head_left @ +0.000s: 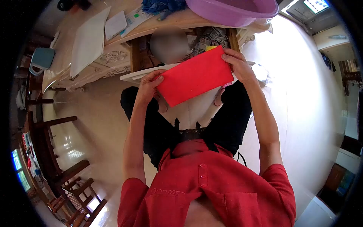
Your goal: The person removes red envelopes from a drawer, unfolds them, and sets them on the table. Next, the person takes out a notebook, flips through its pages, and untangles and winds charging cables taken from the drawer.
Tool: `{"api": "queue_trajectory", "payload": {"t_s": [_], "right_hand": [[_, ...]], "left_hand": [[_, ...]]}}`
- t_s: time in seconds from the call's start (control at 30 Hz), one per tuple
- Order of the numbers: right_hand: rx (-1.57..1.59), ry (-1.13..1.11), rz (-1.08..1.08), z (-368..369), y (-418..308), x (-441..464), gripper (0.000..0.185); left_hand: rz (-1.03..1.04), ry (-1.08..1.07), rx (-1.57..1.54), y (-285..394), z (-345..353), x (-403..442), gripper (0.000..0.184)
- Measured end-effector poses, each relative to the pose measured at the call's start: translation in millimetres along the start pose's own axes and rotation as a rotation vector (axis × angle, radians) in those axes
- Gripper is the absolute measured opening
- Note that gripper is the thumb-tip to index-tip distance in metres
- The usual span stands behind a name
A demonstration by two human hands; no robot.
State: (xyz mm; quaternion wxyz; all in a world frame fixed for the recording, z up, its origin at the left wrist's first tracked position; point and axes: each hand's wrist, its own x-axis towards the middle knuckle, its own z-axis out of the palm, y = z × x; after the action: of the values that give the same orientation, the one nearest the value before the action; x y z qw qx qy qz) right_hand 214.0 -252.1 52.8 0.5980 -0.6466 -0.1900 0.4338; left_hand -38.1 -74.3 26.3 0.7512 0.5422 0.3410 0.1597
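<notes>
A flat, bright red rectangular piece (196, 77), paper or thin card by its look, is stretched between my two hands. My left hand (149, 85) pinches its left end, thumb on top. At the upper right corner my right hand (238, 62) grips it the same way. Whether it is a single sheet or an envelope I cannot tell. Beneath and beyond it is a pulled-out drawer (136, 60) holding cables (214, 38) and other small things. A round blurred patch covers part of the drawer. Something yellow (210, 48) shows just behind the red piece's top edge.
The carved cabinet top (128, 32) carries a purple basin (234, 11), blue cloth (164, 5), a white sheet (89, 43) and a smaller white item (115, 25). Wooden chairs (75, 193) stand at left. A grey-blue container (42, 59) is at far left.
</notes>
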Motion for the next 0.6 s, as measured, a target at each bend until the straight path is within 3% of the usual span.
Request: {"api": "queue_trajectory", "payload": {"t_s": [0.03, 0.17, 0.23, 0.27, 0.33, 0.37, 0.6], "right_hand": [[0.122, -0.028, -0.029, -1, 6, 5, 0.029], [0.438, -0.1, -0.052, 0, 10, 10, 0.03], [0.345, -0.121, -0.112, -6, 15, 18, 0.029], [0.247, -0.143, -0.173, -10, 17, 20, 0.029], [0.344, -0.136, -0.066, -13, 8, 14, 0.028], [0.44, -0.131, 0.039, -14, 5, 13, 0.027], [0.491, -0.181, -0.001, -23, 13, 18, 0.026]], "left_hand": [[0.026, 0.022, 0.12, 2, 1, -2, 0.019], [0.027, 0.089, 0.131, 1, 2, -9, 0.021], [0.233, 0.08, 0.239, 6, 7, -16, 0.02], [0.231, 0.079, 0.239, 8, 9, -19, 0.02], [0.342, 0.013, 0.355, 12, 14, -26, 0.019], [0.341, 0.013, 0.355, 15, 16, -29, 0.019], [0.426, 0.028, 0.495, 17, 26, -35, 0.02]]}}
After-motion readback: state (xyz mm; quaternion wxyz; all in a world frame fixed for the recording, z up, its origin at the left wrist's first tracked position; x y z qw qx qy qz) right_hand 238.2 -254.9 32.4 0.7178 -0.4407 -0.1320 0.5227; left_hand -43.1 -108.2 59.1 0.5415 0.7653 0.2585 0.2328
